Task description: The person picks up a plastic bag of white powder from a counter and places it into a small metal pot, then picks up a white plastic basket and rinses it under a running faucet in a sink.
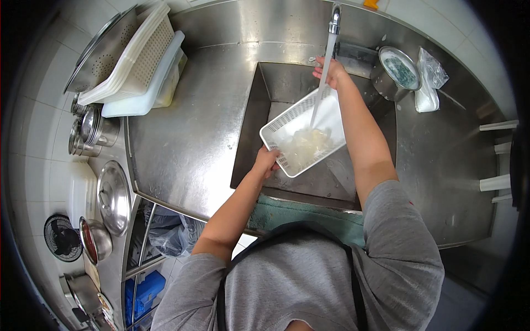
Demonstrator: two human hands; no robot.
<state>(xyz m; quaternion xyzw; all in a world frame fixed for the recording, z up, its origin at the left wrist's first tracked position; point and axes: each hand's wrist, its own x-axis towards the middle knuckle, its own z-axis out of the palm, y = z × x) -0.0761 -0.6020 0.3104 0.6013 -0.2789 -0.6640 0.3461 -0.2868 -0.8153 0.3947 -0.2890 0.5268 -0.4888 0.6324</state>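
A white perforated plastic basket (275, 124) is tilted over the stainless steel sink (252, 136). My left hand (266, 162) grips its near left end. Pale, translucent pieces (308, 145), too blurred to name, lie in the basket's lower part. Water (324, 76) runs from the chrome tap (334, 22) onto them. My right hand (331, 72) is at the basket's far end, beside the stream, with its fingers by a small shiny fitting at the sink's back edge. Whether that hand grips the rim or the fitting is not clear.
A steel pot (385, 82) with a green scouring pad and a plastic bag of white powder (427, 99) stand right of the sink. Stacked white baskets (153, 53) and a perforated steel colander (103, 58) lean at left. A green towel (306, 215) lines the front edge.
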